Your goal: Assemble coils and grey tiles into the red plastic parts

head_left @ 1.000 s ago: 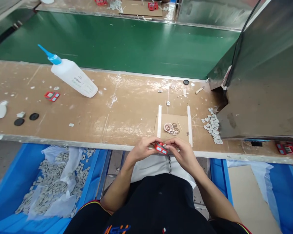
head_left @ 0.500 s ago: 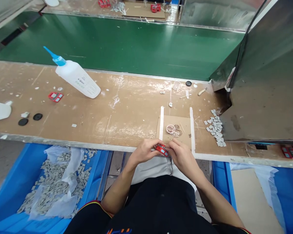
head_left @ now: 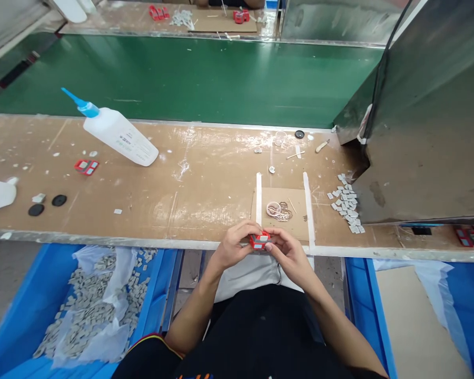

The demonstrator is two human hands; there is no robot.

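Observation:
A small red toy car body [head_left: 260, 240] with grey window parts is held between both hands at the bench's front edge. My left hand [head_left: 234, 245] grips it from the left, fingers along the top. From the right, my right hand [head_left: 291, 253] pinches its side with thumb and fingers. Just beyond them a cardboard sheet [head_left: 300, 226] is taped down, bearing a small round cup [head_left: 274, 209], brown smears and a thin stick [head_left: 292, 206]. Small grey-white plastic pieces [head_left: 346, 205] lie heaped to the right.
A white bottle with a blue nozzle [head_left: 120, 138] lies on the bench, near another red car body [head_left: 86, 167]. Behind runs a green conveyor belt [head_left: 221, 79]. A metal housing [head_left: 422, 131] blocks the right. Blue bins [head_left: 152, 279] stand below, the left one full of grey pieces.
The red car body has been turned so its grey windows face up more. My right hand has shifted from a fingertip touch to holding the car's right side. The camera view shifted slightly.

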